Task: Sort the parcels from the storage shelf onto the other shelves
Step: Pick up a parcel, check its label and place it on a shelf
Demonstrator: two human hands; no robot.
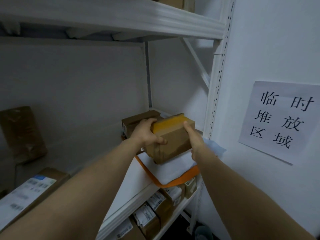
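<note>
Fingers [149,121] of the left hand [146,133] curl over the top left edge of the box [173,142], thumb hooked onto its near face. The right hand [194,142] grips the opposite side, thumb laid along the right edge. Its other fingers are hidden behind the cardboard.

The box is brown, with a yellow tape band across the top. It is held tilted over a white bag [173,172] with an orange strip, on the storage shelf [131,201]. Low corner touching the bag or just clear of it: cannot tell.

A second brown parcel [136,118] sits just behind. A paper sign [280,118] hangs on the wall to the right.

Judgement: small, stiff-sided, probably light. The tape looks slick, so bare cardboard on opposite sides is the safer hold, or a palm underneath.
</note>
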